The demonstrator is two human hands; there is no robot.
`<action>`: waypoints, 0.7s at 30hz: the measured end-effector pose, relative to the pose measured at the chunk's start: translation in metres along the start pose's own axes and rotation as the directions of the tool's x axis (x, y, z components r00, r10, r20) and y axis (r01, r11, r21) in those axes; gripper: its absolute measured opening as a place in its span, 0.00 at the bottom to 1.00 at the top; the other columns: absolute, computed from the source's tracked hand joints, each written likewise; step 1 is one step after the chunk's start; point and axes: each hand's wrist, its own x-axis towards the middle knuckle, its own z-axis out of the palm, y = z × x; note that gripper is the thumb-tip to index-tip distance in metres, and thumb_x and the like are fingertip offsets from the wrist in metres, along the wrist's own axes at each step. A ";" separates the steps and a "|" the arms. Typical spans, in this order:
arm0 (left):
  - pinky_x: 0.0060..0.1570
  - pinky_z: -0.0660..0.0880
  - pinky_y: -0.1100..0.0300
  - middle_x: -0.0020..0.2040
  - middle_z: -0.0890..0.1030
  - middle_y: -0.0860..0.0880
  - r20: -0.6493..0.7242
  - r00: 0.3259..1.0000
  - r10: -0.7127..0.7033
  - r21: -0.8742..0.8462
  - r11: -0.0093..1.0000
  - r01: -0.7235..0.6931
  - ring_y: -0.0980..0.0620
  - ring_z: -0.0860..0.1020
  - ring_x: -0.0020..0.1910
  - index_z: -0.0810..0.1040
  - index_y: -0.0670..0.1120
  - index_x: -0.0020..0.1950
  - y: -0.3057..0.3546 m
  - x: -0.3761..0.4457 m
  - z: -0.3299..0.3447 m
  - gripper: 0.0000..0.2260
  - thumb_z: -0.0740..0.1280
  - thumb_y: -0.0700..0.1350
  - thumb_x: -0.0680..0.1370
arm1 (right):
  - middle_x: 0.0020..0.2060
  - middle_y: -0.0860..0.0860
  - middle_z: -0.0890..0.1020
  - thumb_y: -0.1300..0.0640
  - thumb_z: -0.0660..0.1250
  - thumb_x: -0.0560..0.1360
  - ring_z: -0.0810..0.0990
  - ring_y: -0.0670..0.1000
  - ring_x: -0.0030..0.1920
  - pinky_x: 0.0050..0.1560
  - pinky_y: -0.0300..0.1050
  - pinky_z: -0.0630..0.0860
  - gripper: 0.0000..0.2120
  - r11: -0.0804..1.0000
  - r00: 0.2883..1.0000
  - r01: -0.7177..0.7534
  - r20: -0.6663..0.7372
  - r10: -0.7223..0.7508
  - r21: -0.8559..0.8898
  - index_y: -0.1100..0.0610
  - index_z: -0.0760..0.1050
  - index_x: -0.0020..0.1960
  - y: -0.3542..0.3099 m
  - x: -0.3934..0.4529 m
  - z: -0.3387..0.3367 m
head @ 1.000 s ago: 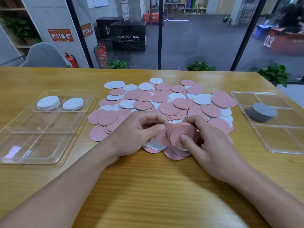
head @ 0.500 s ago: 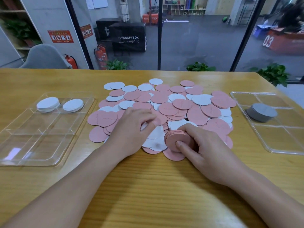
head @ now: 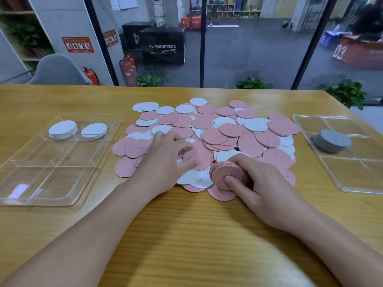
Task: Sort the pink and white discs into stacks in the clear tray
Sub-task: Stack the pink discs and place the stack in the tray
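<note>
On the left of the bench (head: 186,235) I see the clear tray (head: 24,195), with two short stacks of white discs (head: 62,129) in its far compartments; the near ones hold nothing. Right of it, my left hand (head: 165,162) lies on the loose pile (head: 223,131) of mixed pink and white discs at mid-bench, fingers (head: 187,162) curled over one pink disc (head: 196,156); motion blur keeps me from telling whether they pinch it or only press on it. Just right of that, my right hand (head: 261,179) grips a pink stack (head: 223,175), thumb on its near face and the other fingers wrapped round the far edge. I judge these discs thin, light and fairly stiff, and smooth enough to slide on each other. So a stack wants holding by the rim, squeezed across its faces, or it fans out. Single discs lying flat look hard to lift; sliding one off a neighbour's edge first should help. At far right stands a second clear tray (head: 356,187) holding a grey stack (head: 331,140).
</note>
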 end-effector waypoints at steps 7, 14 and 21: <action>0.45 0.73 0.57 0.44 0.81 0.58 -0.070 0.997 0.031 -0.417 0.907 -0.058 0.51 0.76 0.42 0.81 0.55 0.54 0.010 -0.004 -0.003 0.08 0.77 0.44 0.80 | 0.43 0.44 0.82 0.49 0.67 0.85 0.79 0.50 0.45 0.45 0.49 0.76 0.03 1.000 1.000 -0.001 -0.012 0.001 0.010 0.47 0.75 0.56 0.000 0.000 0.000; 0.49 0.76 0.55 0.46 0.85 0.44 0.087 0.981 0.175 -0.613 0.786 -0.086 0.48 0.78 0.43 0.83 0.45 0.53 0.017 -0.007 -0.005 0.03 0.74 0.37 0.83 | 0.43 0.39 0.82 0.48 0.69 0.84 0.80 0.46 0.43 0.41 0.39 0.74 0.07 0.997 0.987 -0.061 -0.146 0.067 0.047 0.44 0.74 0.61 0.001 0.001 -0.001; 0.40 0.81 0.45 0.51 0.83 0.37 0.245 0.951 0.187 -0.620 0.785 0.005 0.46 0.78 0.40 0.82 0.43 0.59 0.026 -0.016 -0.007 0.09 0.67 0.32 0.83 | 0.44 0.41 0.82 0.48 0.70 0.84 0.80 0.46 0.45 0.41 0.39 0.74 0.06 0.999 0.998 -0.042 -0.036 0.043 0.015 0.44 0.74 0.59 -0.002 0.000 0.000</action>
